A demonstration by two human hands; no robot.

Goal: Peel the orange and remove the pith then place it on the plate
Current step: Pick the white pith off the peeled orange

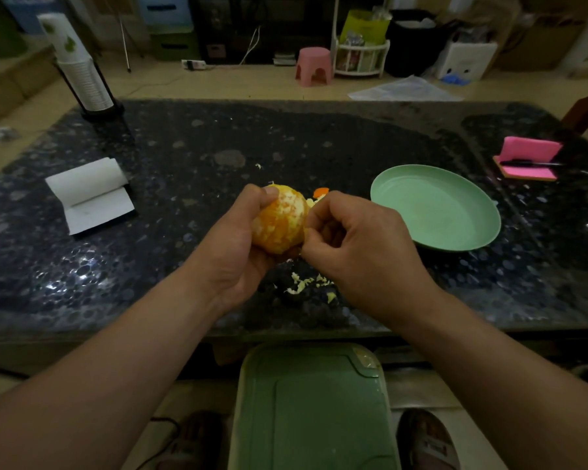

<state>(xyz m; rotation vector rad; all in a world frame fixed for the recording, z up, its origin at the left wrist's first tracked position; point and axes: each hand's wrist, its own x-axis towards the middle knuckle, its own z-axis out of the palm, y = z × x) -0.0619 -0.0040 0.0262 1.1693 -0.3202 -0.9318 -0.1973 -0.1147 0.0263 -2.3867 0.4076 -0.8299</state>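
Near the frame's centre, above the dark counter (190, 157), the peeled orange (279, 220) sits gripped in the left hand (233, 245), thumb on top. The right hand (357, 239) touches its right side, fingers curled, pinching at the pith. Right of both hands lies the green plate (455, 212).

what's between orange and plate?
Head view: the right hand, picking at the orange, fills most of that gap; peel scraps lie just behind it, short of the plate.
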